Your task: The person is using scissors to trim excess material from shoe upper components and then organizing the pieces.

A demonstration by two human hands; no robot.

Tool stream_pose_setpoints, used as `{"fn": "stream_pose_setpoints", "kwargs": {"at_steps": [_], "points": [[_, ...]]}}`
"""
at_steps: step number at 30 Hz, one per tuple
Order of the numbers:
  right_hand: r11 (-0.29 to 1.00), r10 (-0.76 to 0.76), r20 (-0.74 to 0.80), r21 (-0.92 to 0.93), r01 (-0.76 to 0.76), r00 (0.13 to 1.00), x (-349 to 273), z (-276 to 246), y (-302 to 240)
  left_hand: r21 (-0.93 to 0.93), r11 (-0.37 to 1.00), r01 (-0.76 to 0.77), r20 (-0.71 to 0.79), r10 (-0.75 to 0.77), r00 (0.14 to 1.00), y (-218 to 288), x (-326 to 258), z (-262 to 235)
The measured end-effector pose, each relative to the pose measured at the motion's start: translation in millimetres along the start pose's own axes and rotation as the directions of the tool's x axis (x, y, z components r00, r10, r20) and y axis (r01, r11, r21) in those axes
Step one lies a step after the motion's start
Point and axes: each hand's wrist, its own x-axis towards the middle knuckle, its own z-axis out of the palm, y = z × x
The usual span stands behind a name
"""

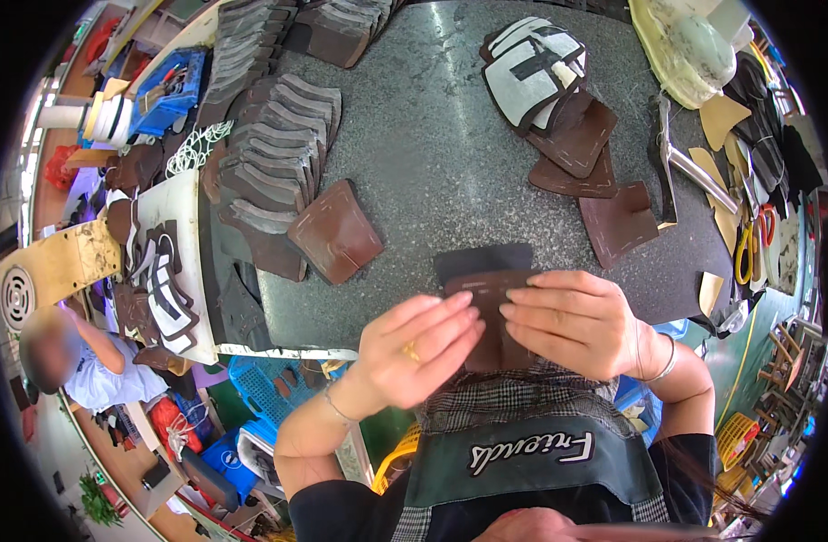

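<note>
At the table's near edge, my left hand (414, 348) and my right hand (578, 323) are closed on a brown leather piece (492, 307) from its two sides. Pale marks run along its upper part. A strip of black material (482, 260) shows just beyond its far edge; whether it is joined to the leather I cannot tell. My fingertips lie on top of the leather, while my thumbs are hidden. Left of my hands a single brown leather piece (336, 232) lies on the dark speckled table (423, 172).
Overlapping rows of brown pieces (283, 144) cover the table's left side. At the far right, black-and-white pieces (531, 77) lie by more brown leather pieces (576, 135). Yellow-handled scissors (745, 253) are at the right edge. A co-worker (111, 361) sits far left.
</note>
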Motion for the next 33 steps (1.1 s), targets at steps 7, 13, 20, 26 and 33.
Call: {"fn": "stream_pose_setpoints", "kwargs": {"at_steps": [7,13,20,26,33], "points": [[0.996,0.042,-0.006,-0.075,-0.043,0.999,-0.7,14.2,15.1,-0.017,0.999,0.029,-0.019,-0.029,0.999,-18.3,-2.3,16.1],[0.997,0.066,0.017,-0.045,-0.065,0.998,1.7,16.2,21.1,-0.040,0.998,0.055,0.008,-0.055,0.998,-22.9,-1.3,16.0],[0.967,0.235,0.209,0.051,-0.251,0.949,1.7,5.9,14.0,-0.094,0.974,0.207,0.189,-0.187,0.964,-17.2,-1.3,8.1],[0.942,0.301,0.220,0.085,-0.326,0.928,4.1,-0.6,2.1,-0.063,0.940,0.337,0.342,-0.297,0.892,1.4,-0.9,4.5],[0.661,0.425,0.227,0.584,-0.471,0.876,-15.0,-3.6,-12.2,-0.469,0.762,0.446,0.239,-0.377,0.895,33.1,-6.4,15.4]]}}
